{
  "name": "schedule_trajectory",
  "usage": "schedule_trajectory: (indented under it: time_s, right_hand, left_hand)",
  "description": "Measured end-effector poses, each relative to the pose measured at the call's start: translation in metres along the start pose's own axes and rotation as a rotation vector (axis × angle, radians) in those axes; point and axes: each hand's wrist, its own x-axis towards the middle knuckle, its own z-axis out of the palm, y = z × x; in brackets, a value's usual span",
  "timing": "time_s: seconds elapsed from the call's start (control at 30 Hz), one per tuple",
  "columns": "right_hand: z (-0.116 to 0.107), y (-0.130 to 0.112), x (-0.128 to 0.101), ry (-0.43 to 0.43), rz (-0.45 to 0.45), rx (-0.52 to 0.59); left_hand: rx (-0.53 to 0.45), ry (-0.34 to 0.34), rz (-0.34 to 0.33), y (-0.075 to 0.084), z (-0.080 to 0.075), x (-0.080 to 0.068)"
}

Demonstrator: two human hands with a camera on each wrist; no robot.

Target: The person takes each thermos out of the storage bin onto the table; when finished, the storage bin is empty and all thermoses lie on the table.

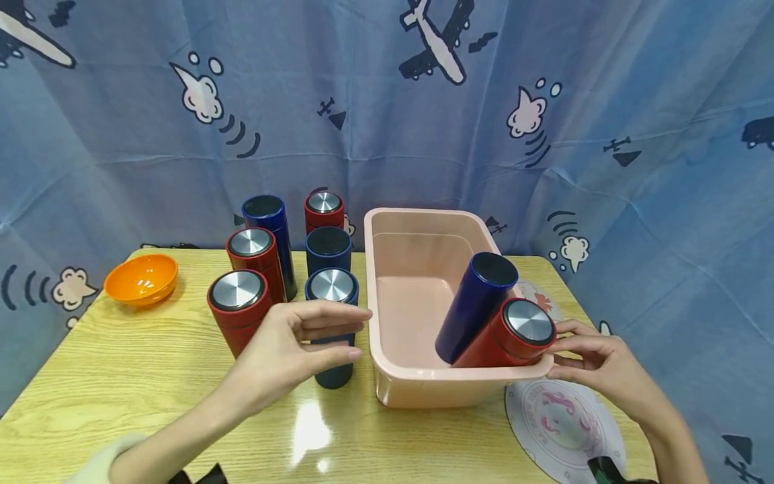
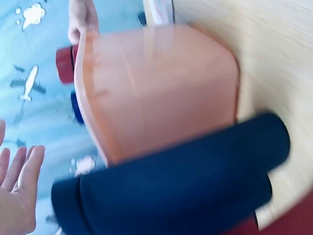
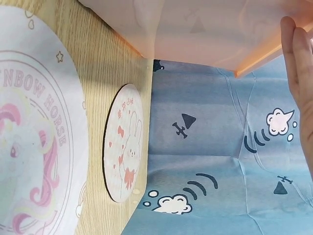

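Hands sit on either side of the pink tub (image 1: 417,269), which serves as the landmark throughout. Nearest the viewer, the left hand (image 1: 290,343) hovers just off the tub's left wall, fingers straight and spread apart around the near blue flask (image 1: 331,296) without plainly clamping it; the left wrist view shows an open palm (image 2: 17,191) beside that dark blue body (image 2: 171,191), so the grip looks loose at best. This flask stands upright, long axis vertical, directly in front of the left fingers, and the left hand is far closer to it than the right.

At the tub's near right corner, the right hand (image 1: 595,366) rests its fingertips against the steel cap of the red flask (image 1: 514,336), fingers only lightly bent, not wrapped round it. That flask lies tilted inside the tub, cap resting on the rim, long axis slanting down toward the tub floor. Another blue flask (image 1: 478,302) leans beside it, touching it.

Under the tub's right side lie a large round mat (image 1: 562,423) and a smaller coaster (image 3: 124,142).

Left of the tub, beyond the left hand, four more flasks stand upright in two rows with a red one (image 1: 237,306) nearest. Farther left sits an orange bowl (image 1: 141,279).
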Motion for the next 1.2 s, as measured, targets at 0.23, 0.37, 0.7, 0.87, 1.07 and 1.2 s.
schedule_trajectory:
  time_s: [0.23, 0.37, 0.7, 0.87, 1.07, 1.2]
  right_hand:
    - [0.000, 0.000, 0.000, -0.001, -0.007, -0.001]
    - [0.000, 0.001, 0.000, -0.006, -0.014, 0.005]
    - [0.000, 0.000, -0.001, 0.020, 0.002, -0.011]
    - [0.000, 0.000, -0.001, 0.019, 0.007, -0.020]
    - [0.000, 0.001, -0.001, 0.008, -0.016, -0.002]
    - [0.001, 0.002, 0.000, 0.000, -0.020, 0.006]
  left_hand:
    - [-0.111, -0.096, 0.008, -0.008, 0.042, 0.029]
    - [-0.174, -0.136, 0.018, -0.011, 0.063, 0.046]
    - [-0.260, -0.184, -0.042, -0.013, 0.108, 0.078]
    - [-0.321, -0.197, -0.014, -0.014, 0.127, 0.084]
    - [-0.291, -0.177, 0.026, -0.017, 0.141, 0.089]
    - [-0.242, -0.149, -0.006, -0.021, 0.145, 0.093]
